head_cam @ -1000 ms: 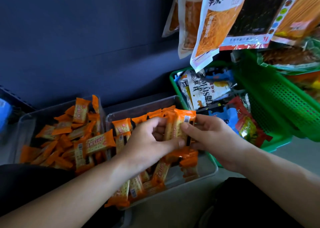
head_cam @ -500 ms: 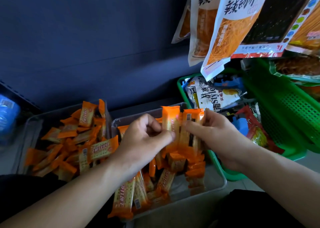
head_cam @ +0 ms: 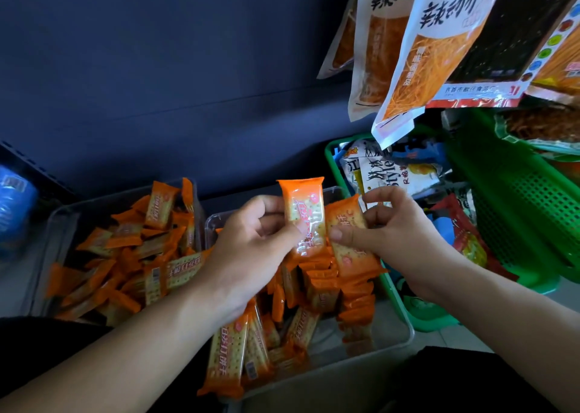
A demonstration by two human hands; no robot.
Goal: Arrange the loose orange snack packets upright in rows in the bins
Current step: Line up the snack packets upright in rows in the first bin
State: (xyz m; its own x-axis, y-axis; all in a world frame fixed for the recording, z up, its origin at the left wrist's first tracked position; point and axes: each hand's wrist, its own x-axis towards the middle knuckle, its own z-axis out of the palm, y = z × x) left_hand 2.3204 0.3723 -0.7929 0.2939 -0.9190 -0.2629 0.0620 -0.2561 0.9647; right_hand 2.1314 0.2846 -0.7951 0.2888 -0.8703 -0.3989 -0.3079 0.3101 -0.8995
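Two clear plastic bins sit side by side below me. The left bin holds a loose heap of orange snack packets. Above the right bin, my left hand pinches one orange packet and holds it upright. My right hand pinches a second orange packet, tilted, just beside the first. Under my hands, several packets stand in a row, and others lie loose at the bin's near left.
A green basket of mixed snack bags stands right of the clear bins, with a second green mesh basket beyond it. Large snack bags hang overhead at the upper right. A dark blue wall runs behind, and a blue object sits at far left.
Both hands lifted up from the right bin. The stack they held together has split: the left hand now raises one packet upright, the right hand holds another apart beside it.
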